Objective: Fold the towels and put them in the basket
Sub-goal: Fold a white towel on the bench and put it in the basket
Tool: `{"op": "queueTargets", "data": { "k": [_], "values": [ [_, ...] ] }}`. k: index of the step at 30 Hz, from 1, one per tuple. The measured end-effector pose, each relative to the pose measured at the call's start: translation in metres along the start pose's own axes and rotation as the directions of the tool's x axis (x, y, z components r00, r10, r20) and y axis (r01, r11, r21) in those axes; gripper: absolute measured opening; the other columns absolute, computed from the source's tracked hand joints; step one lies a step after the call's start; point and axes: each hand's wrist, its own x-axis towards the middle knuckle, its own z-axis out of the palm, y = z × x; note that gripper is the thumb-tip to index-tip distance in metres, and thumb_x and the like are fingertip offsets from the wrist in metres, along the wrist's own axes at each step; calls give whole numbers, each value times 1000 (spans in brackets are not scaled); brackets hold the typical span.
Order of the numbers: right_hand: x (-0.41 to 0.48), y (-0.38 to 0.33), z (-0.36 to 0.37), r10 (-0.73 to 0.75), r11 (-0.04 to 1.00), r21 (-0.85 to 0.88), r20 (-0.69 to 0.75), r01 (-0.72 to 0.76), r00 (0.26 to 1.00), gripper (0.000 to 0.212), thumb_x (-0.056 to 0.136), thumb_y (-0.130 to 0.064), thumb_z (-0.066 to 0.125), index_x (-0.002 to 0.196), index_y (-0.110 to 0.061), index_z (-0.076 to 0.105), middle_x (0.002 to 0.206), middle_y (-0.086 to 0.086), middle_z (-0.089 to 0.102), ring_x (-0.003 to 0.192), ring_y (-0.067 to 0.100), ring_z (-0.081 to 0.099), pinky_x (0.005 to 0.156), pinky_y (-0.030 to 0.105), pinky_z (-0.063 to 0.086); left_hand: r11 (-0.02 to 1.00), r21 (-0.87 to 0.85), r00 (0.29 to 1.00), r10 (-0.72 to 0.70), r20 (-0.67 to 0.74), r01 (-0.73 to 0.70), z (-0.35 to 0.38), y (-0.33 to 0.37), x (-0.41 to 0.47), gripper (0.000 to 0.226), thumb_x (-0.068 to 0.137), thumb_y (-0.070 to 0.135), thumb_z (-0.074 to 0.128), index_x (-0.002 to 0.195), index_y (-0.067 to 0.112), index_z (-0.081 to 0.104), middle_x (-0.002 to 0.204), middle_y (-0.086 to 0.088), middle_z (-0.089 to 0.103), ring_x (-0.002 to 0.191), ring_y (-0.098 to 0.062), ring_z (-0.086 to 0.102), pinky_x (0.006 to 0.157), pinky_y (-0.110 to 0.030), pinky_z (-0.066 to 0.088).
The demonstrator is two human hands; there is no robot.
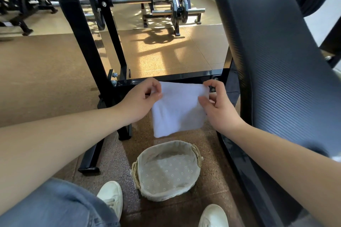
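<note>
White towel [178, 108] hung folded in the air above the lined basket [167, 170] on the floor, pinched at its top corners by the left hand [142, 101] and right hand [218, 106], each grip so light that one slipping corner would likely undo the fold.

A folded white towel [178, 109] hangs in the air above an empty, cloth-lined wicker basket [167, 169].

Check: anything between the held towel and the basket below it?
Nothing. In the head view, only bare speckled floor shows between the towel and the basket.
</note>
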Motion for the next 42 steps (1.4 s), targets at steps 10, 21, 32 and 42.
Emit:
{"op": "queueTargets", "data": {
  "k": [10, 21, 32, 42],
  "values": [
    [1, 8, 3, -178, 933, -275, 206, 232, 962, 53, 95, -19, 71, 144, -28, 55, 158, -24, 23, 143, -10, 21, 117, 18, 26, 998, -17, 995, -51, 91, 53, -1, -3, -4, 25, 94, 25, 69, 106, 46, 67, 105, 29, 66, 74, 4, 60, 75, -16, 47],
    [1, 12, 5, -255, 836, -459, 162, 302, 953, 63, 84, -9, 77, 143, -16, 56, 144, -3, 48, 130, 6, 42, 105, 7, 24, 989, 136, 983, -87, 159, 65, 3, 2, -3, 65, 74, 25, 87, 120, 55, 52, 117, 5, 57, 91, -27, 62, 79, -46, 57],
    [-4, 10, 20, -242, 778, -573, 105, 258, 965, 57, 83, -8, 77, 136, -14, 58, 136, 8, 46, 120, 31, 53, 97, 30, 40, 912, 408, 986, -25, 163, -44, 8, -2, -3, 70, 74, 27, 84, 125, 45, 39, 115, 1, 48, 93, -18, 54, 70, -31, 49],
    [-2, 12, 8, -209, 784, -574, 115, 236, 971, 44, 85, -9, 68, 127, -19, 64, 123, 4, 60, 116, 25, 50, 96, 35, 41, 790, 585, 971, 55, 231, -184, 9, -9, -7, 59, 87, 37, 63, 139, 40, 35, 91, 9, 53, 77, -12, 55, 61, -28, 44]
  ]
}}
